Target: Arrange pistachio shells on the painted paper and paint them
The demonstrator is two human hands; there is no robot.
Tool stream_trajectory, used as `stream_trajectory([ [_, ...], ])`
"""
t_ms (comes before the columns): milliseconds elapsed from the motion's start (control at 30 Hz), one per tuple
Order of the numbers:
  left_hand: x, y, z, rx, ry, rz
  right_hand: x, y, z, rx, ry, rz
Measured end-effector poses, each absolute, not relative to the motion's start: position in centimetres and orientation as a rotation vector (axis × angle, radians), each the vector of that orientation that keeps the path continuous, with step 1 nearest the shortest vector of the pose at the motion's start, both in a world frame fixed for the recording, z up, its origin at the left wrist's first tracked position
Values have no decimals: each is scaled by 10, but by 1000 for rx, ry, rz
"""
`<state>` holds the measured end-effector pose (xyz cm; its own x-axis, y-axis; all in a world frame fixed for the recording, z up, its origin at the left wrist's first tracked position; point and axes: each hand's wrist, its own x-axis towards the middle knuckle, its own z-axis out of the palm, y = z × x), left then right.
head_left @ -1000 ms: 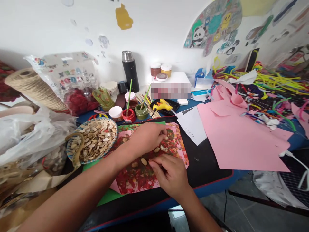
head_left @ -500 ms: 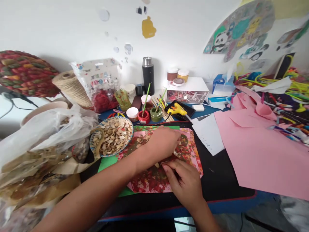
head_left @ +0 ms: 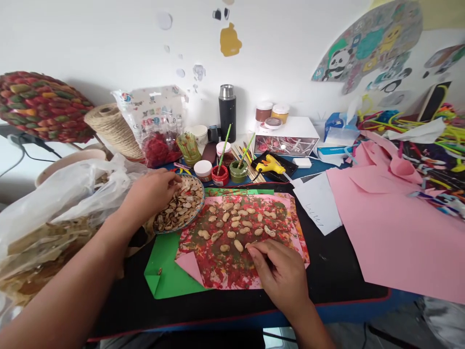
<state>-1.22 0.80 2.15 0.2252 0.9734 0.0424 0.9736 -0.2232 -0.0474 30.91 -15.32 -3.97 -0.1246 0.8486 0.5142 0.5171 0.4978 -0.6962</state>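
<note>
Head view: right hand [head_left: 282, 271] fingers are pressed together, apparently pinching a small pale piece [head_left: 248, 245]. Just left of those fingertips lies a peanut [head_left: 238, 245], its long axis slanting nearward to the right. The left hand [head_left: 150, 194] is farther, over the shell bowl [head_left: 201, 206]; whether its curled fingers pinch anything, I cannot tell.

Head camera: single view, worn on the person's head, above the near edge of the worktop [head_left: 363, 307]. Facing: forward and down, wall [head_left: 109, 43] across the top. Range: near; left hand [head_left: 154, 194] left of centre, right hand [head_left: 285, 271] lower, right of centre. Span: wide, from ball [head_left: 43, 107] at left to pink paper [head_left: 392, 232] at right.
</note>
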Motion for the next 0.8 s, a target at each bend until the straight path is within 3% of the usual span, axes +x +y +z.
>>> stream_trajectory([
  [400,-7,11,13,-2341,-1831,223,309,-153,-40,-1153,-1772,471],
  [800,-7,8,22,-2409,-1980,57,309,-152,-38,-1145,-1761,474],
])
